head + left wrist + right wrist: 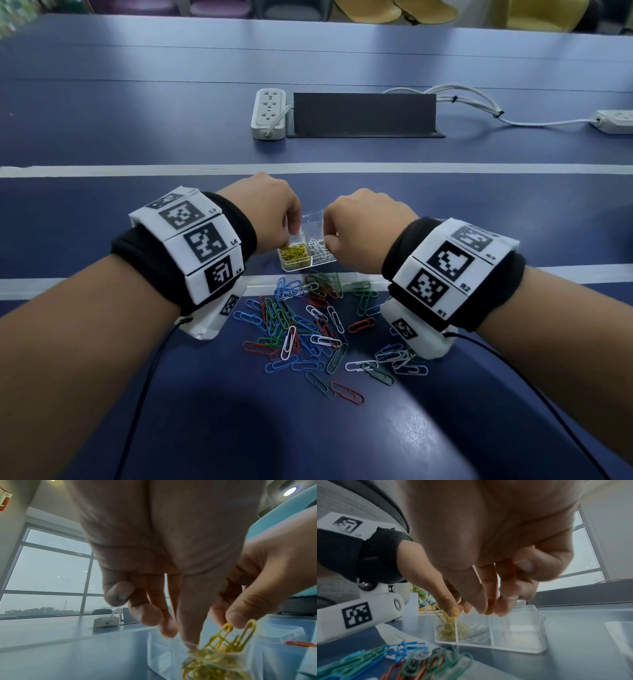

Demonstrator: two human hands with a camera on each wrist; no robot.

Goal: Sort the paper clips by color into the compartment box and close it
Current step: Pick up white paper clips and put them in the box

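A clear compartment box (pixel 295 269) stands open on the blue table. One compartment holds yellow paper clips (pixel 294 255), the one beside it white clips (pixel 320 251). My left hand (pixel 291 233) reaches down into the yellow compartment. Its thumb and forefinger pinch a few yellow clips (pixel 229 635) that stick up out of the compartment. My right hand (pixel 330 240) hovers over the white compartment with its fingertips (pixel 501 607) bunched together; I see nothing between them. Mixed blue, green, red and white clips (pixel 308 325) lie loose in front of the box (pixel 518 642).
A white power strip (pixel 269 113) and a raised black cable flap (pixel 364 114) sit beyond the box. A second power strip (pixel 616 120) lies at the far right, with cords running to it. White tape lines (pixel 137 170) cross the table.
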